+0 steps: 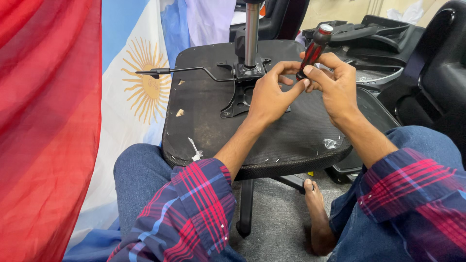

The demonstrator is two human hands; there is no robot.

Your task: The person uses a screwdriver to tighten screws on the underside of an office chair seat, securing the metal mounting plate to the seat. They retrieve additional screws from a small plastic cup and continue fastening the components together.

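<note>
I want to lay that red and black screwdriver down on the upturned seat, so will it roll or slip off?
The screwdriver has a round, ribbed handle, so it would probably roll if nudged. The seat underside looks flat and fabric-covered, which should slow it. In the right hand it looks rigid, and the ribs likely give good grip.

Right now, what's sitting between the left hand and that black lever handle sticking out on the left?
In the head view, the metal mechanism plate with the upright silver gas cylinder lies between the left hand and the lever handle, bolted on the upturned seat base.
</note>
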